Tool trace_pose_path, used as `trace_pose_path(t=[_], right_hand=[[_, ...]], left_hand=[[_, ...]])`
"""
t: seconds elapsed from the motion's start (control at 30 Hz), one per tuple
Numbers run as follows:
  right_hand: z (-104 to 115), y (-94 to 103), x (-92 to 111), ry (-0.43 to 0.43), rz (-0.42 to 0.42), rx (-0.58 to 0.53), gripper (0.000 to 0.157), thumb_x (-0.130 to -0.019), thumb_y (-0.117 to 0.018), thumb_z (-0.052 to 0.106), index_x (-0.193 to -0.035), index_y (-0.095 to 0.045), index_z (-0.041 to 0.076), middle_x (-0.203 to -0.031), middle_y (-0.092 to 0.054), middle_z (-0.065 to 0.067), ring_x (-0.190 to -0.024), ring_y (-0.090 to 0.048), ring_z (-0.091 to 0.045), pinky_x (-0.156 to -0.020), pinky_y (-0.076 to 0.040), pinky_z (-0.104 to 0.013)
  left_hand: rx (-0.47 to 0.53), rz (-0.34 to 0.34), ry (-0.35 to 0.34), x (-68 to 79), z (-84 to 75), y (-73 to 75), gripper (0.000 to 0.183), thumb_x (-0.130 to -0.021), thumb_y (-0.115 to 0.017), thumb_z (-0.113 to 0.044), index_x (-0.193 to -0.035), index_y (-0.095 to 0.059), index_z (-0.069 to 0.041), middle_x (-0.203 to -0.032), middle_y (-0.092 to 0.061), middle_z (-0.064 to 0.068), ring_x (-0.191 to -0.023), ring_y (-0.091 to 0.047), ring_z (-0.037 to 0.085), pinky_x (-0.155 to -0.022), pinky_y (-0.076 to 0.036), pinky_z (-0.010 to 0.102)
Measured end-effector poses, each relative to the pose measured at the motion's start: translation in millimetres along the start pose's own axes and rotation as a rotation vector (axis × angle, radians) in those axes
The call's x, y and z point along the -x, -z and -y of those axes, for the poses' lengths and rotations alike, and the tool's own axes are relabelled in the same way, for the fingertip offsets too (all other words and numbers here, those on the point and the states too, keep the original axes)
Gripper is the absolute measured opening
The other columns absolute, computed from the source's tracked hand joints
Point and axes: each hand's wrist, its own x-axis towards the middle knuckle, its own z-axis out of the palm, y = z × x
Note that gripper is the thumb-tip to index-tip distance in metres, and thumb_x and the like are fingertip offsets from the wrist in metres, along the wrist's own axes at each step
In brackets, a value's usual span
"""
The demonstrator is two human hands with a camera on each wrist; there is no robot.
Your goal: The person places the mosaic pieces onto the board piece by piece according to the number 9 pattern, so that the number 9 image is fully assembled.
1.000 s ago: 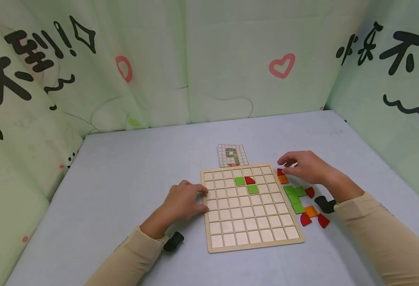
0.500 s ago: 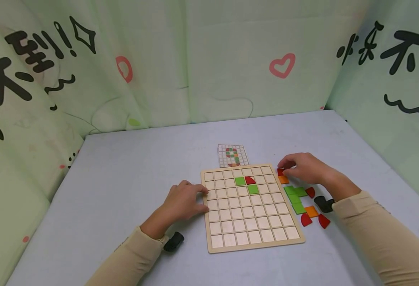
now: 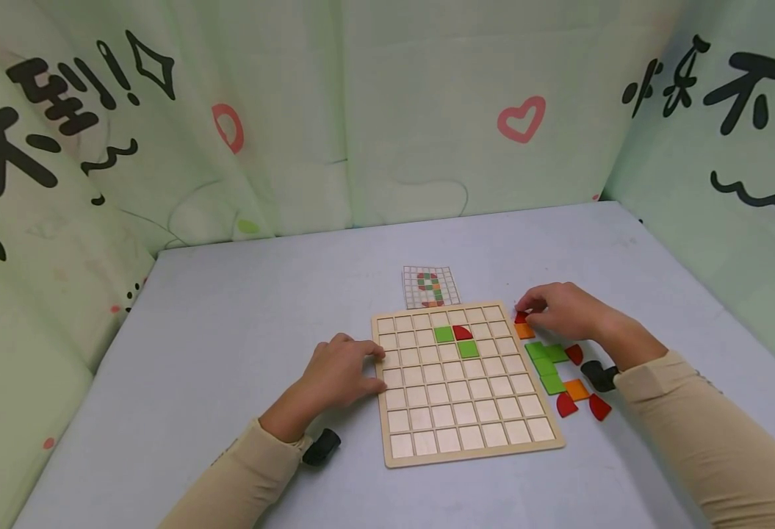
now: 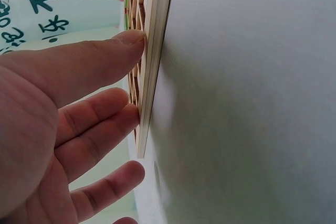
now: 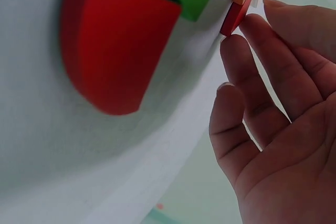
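A wooden grid board [image 3: 470, 457] lies on the table, with two green square tiles [image 3: 469, 349] and a red quarter-circle tile [image 3: 462, 333] in its cells. My left hand [image 3: 342, 371] touches the board's left edge with thumb and fingertips, its fingers loosely spread in the left wrist view. Beyond the board's upper right corner, my right hand [image 3: 568, 312] has thumb and fingertips at another red quarter-circle tile [image 5: 236, 15], apparently pinching it low at the table. That tile is partly covered by the hand in the head view, beside an orange tile [image 3: 524, 330].
Right of the board lie several green tiles [image 3: 551, 383], an orange tile [image 3: 576, 390] and red quarter-circle tiles [image 3: 599, 407]. A small printed pattern card [image 3: 413, 297] sits at the board's far edge. Printed curtains [image 3: 420, 162] enclose the table [image 3: 248, 308].
My right hand has lowered slightly and shifted a little right, and the red tile at its fingertips has moved slightly right with it. The left hand and board have stayed put.
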Motion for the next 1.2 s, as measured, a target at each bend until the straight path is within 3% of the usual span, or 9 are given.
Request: trace_pose_path(t=[0.3, 0.5, 0.7, 0.97, 1.2], right_hand=[[0.8, 0.0, -0.8, -0.008, -0.011, 0.011, 0.032, -0.093, -0.058, 0.005, -0.124, -0.066, 0.003, -0.126, -0.062, -0.021, -0.101, -0.057, -0.033, -0.088, -0.051, -0.052], [-0.2, 0.6, -1.9, 0.023, -0.003, 0.022, 0.029, -0.093, -0.058, 0.003, -0.121, -0.067, 0.001, -0.12, -0.065, -0.019, -0.101, -0.057, -0.034, -0.091, -0.049, -0.055], [0.2, 1.5, -1.0, -0.006, -0.006, 0.008, 0.03, -0.093, -0.058, 0.003, -0.122, -0.065, -0.001, -0.123, -0.062, -0.023, -0.106, -0.055, -0.038, -0.093, -0.048, -0.057], [1.0, 2.6, -1.7, -0.031, -0.024, -0.017, 0.029, -0.094, -0.062, 0.006, -0.122, -0.063, -0.002, -0.111, -0.062, -0.02, -0.096, -0.055, -0.034, -0.082, -0.052, -0.047], [2.9, 0.2, -3.9, -0.002, -0.047, 0.016, 0.033, -0.093, -0.058, 0.004, -0.125, -0.063, -0.002, -0.123, -0.061, -0.024, -0.112, -0.052, -0.041, -0.097, -0.044, -0.059]], left_hand=[[0.008, 0.0, -0.001, 1.0, 0.4, 0.1, 0.038, -0.082, -0.084, -0.033, -0.115, -0.072, -0.018, -0.109, -0.071, -0.004, -0.113, -0.054, 0.027, -0.09, -0.043, 0.047], [0.007, -0.006, 0.003, 0.1, 0.2, -1.0, 0.038, -0.082, -0.084, -0.034, -0.114, -0.073, -0.019, -0.109, -0.071, -0.004, -0.113, -0.055, 0.027, -0.09, -0.043, 0.047], [0.005, -0.005, 0.013, -0.6, -0.6, -1.0, 0.038, -0.082, -0.084, -0.034, -0.115, -0.073, -0.019, -0.108, -0.07, -0.005, -0.113, -0.054, 0.027, -0.09, -0.043, 0.046], [0.001, -0.003, 0.009, -0.2, -0.4, -0.7, 0.039, -0.082, -0.084, -0.035, -0.116, -0.073, -0.019, -0.109, -0.07, -0.005, -0.113, -0.054, 0.027, -0.09, -0.043, 0.046], [0.007, 0.0, 0.011, 0.3, -0.6, 0.1, 0.039, -0.082, -0.084, -0.034, -0.116, -0.072, -0.019, -0.109, -0.071, -0.005, -0.114, -0.054, 0.027, -0.091, -0.043, 0.047]])
